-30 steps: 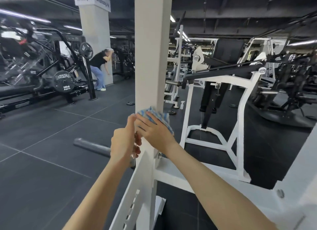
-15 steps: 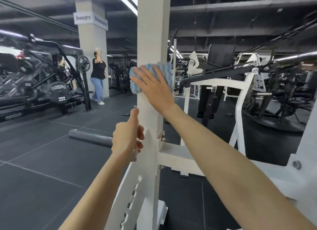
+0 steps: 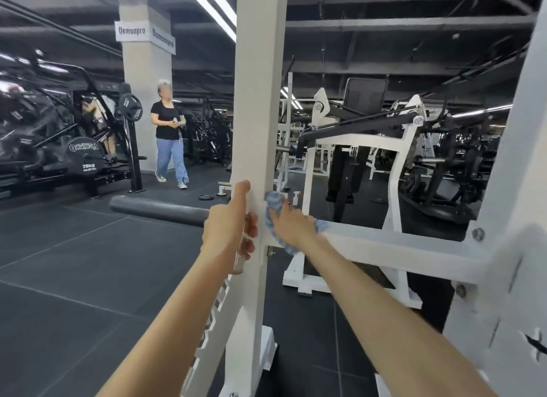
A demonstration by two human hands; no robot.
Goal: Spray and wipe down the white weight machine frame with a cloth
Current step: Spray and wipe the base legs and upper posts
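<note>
The white weight machine frame has a tall upright post in front of me and a crossbar running right from it. My right hand presses a blue and white cloth against the right face of the post, just above where the crossbar joins. My left hand rests on the post's left face, thumb pointing up. Its fingers curl around a small clear spray bottle, which is mostly hidden behind the hand.
A person in a black top and jeans walks near the concrete pillar at left. A grey foam roller lies on the dark floor. Another white machine stands behind the crossbar, with a small spray bottle on the floor.
My right hand swept the cloth up the post, then back down to the crossbar joint. The left hand stayed on the post's left side. The distant person turned and walked this way.
</note>
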